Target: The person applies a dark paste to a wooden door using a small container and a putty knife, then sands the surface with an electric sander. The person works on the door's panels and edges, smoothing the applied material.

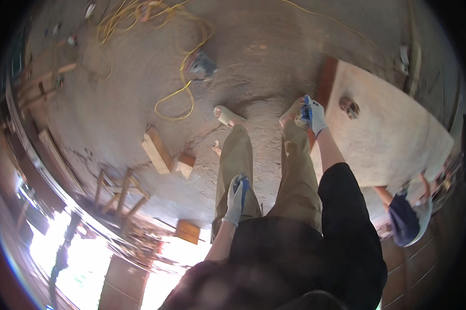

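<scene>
My left hand (236,200), in a white glove with a blue palm, hangs in front of my left thigh. Its fingers are blurred, and I see nothing clearly held there. My right hand (315,114), gloved the same way, reaches low by my right shin with its fingers curled. Something small and greyish shows at those fingertips, too blurred to name. Just right of that hand lies a large pale board (383,139) with a reddish-brown edge. A round brown object (349,107) rests on it.
Another person (408,219) bends at the board's lower right edge, hands near it. Wood blocks (158,150) lie left of my feet. Farther off are a yellow cable (184,106) and a grey-blue tool-like object (202,66). A wooden stool (122,194) stands at left.
</scene>
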Demonstrator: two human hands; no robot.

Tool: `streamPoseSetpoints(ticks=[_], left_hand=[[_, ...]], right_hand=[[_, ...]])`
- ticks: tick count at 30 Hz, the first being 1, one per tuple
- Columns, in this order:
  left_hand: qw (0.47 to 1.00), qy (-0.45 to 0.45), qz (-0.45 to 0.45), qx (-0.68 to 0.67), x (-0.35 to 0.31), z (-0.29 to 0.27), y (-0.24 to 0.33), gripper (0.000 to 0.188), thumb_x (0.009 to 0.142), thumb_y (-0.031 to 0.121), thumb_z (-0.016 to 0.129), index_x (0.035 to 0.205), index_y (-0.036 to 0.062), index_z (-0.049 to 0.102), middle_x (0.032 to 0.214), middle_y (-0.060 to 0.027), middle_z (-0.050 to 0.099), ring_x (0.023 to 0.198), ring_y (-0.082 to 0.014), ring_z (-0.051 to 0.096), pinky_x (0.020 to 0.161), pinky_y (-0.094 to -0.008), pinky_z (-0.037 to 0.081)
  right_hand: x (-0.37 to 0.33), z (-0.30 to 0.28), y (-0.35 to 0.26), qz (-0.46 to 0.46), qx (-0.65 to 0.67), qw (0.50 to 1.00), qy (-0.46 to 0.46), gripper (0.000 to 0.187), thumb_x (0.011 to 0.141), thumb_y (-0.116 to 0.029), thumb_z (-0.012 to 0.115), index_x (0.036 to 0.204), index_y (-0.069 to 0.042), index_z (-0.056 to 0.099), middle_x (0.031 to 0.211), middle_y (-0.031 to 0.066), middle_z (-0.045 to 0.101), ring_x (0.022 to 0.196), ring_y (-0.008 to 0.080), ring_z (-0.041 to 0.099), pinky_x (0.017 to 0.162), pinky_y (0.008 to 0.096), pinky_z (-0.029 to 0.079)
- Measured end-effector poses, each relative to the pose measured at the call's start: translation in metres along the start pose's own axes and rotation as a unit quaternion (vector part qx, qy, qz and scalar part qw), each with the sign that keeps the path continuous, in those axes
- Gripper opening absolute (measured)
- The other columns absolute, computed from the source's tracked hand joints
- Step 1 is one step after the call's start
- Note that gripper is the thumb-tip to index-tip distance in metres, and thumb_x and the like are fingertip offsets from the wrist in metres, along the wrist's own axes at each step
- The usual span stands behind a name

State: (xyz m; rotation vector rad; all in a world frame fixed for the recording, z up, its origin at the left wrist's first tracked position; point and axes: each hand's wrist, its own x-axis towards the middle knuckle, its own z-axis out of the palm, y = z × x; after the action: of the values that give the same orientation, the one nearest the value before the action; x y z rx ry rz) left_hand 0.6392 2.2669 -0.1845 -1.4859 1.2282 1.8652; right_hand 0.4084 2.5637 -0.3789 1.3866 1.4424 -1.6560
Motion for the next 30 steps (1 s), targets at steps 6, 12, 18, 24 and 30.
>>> streamPoseSetpoints(ticks=[6,12,18,24,30], left_hand=[[0.972,0.089,0.156,0.151,0.006,-0.069,0.066,0.036,0.099,0.011,0.059,0.132,-0.0025,0.055,0.125,-0.0107,0.064,0.115,-0.0203,0.061,0.102,-0.0331,0.047],[0.968,0.232,0.085,-0.032,0.005,-0.107,0.037,0.039,0.095,0.012,0.062,0.131,-0.0009,0.056,0.122,-0.0175,0.062,0.109,-0.0271,0.062,0.095,-0.0385,0.05],[0.851,0.359,-0.001,0.383,0.046,-0.112,0.066,0.048,0.082,0.029,0.069,0.124,0.0073,0.06,0.112,-0.0174,0.056,0.108,-0.0385,0.053,0.093,-0.0497,0.043],[0.866,0.415,-0.023,0.278,0.065,-0.113,0.032,0.046,0.082,0.029,0.067,0.123,0.0095,0.06,0.111,-0.0182,0.055,0.107,-0.0393,0.053,0.092,-0.0517,0.042],[0.891,0.382,-0.037,0.242,0.034,-0.097,0.061,0.041,0.085,0.028,0.068,0.12,0.0077,0.063,0.114,-0.0188,0.057,0.109,-0.0392,0.054,0.094,-0.0495,0.043]], right_hand=[[0.001,0.131,0.029,-0.054,-0.157,0.981,-0.099,0.015,0.092,-0.022,0.07,0.085,-0.009,0.066,0.07,0.0005,0.063,0.057,0.0126,0.059,0.05,0.0289,0.05],[0.059,0.295,0.07,0.02,-0.259,0.951,-0.166,0.024,0.094,-0.036,0.068,0.098,-0.013,0.066,0.075,0.0014,0.061,0.061,0.0162,0.059,0.055,0.0319,0.051],[0.135,0.437,0.088,0.011,-0.447,0.892,-0.061,0.035,0.09,-0.047,0.07,0.106,-0.017,0.068,0.079,-0.0018,0.059,0.065,0.0126,0.052,0.055,0.0302,0.045],[0.212,0.451,0.047,0.212,-0.332,0.903,-0.172,0.02,0.096,-0.032,0.059,0.093,-0.013,0.067,0.071,0.0017,0.063,0.058,0.0148,0.06,0.051,0.0299,0.051],[0.042,0.409,0.055,0.116,-0.293,0.942,-0.113,0.017,0.092,-0.034,0.064,0.085,-0.02,0.062,0.071,-0.003,0.061,0.056,0.0116,0.058,0.047,0.0287,0.047]])
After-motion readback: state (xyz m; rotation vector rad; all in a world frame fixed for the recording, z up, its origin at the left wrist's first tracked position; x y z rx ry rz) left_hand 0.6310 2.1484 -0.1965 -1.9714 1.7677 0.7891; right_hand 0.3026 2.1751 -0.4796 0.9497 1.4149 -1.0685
